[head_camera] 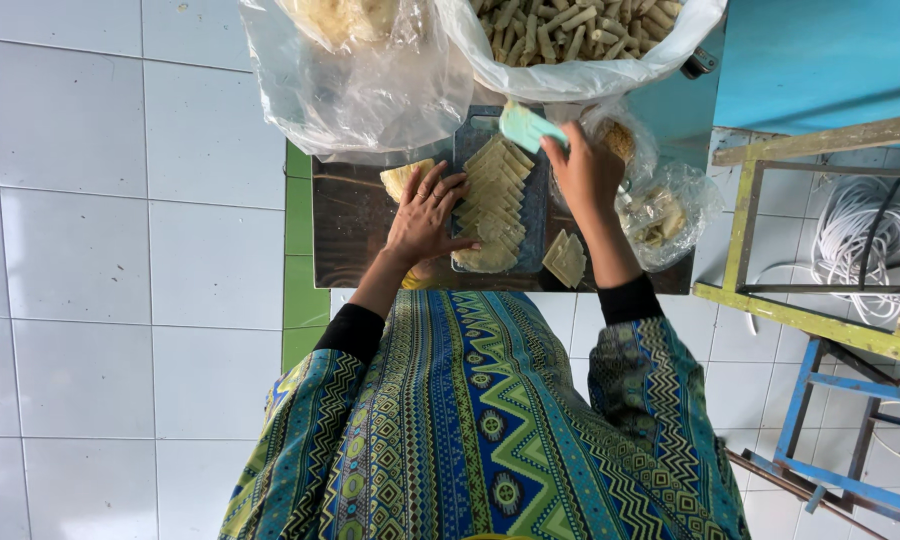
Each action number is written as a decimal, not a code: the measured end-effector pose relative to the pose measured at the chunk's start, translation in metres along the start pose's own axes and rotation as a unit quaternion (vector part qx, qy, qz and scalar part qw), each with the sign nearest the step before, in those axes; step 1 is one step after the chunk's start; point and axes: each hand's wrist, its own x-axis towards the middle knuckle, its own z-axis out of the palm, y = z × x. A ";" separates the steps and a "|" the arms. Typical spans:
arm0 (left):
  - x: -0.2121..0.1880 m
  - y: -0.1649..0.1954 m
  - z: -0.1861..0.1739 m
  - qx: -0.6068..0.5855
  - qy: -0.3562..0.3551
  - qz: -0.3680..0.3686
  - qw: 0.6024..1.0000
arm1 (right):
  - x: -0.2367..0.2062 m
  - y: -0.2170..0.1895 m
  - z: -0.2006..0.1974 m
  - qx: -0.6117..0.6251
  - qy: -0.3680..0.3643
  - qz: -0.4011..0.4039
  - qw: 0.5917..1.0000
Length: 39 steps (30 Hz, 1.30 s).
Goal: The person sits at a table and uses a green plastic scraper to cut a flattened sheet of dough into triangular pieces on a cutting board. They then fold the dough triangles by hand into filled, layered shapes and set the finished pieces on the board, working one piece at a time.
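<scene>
Head view: left hand [425,215] lies flat, fingers spread, on a row of pale wrappers [495,200] fanned over a dark board [538,225]. Right hand [585,170] is closed round a teal scraper [526,127], held at the row's far end. Board sits on a low table [345,225]; small wrapper stack [566,258] just right of board, another [406,178] beside left fingers. Beyond: bag of rolled sticks [570,35] & clear bag [355,80]. W/ white cable [855,240] under a frame at right.
</scene>
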 end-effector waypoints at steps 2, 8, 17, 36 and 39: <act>0.002 -0.001 0.000 0.018 -0.012 -0.002 1.000 | -0.012 0.001 0.003 0.052 -0.008 -0.002 0.999; -0.005 -0.002 -0.001 0.013 0.002 0.007 1.000 | -0.018 0.001 0.016 0.067 -0.124 0.092 0.986; -0.002 -0.006 -0.003 0.024 -0.003 0.005 1.000 | 0.004 -0.009 -0.021 -0.102 -0.118 0.066 0.986; -0.003 -0.007 -0.002 0.027 -0.007 0.003 1.000 | -0.053 -0.028 -0.020 0.103 -0.007 0.026 0.994; -0.003 -0.006 -0.001 0.029 -0.015 0.005 0.999 | -0.089 -0.051 -0.034 0.164 -0.133 0.042 0.977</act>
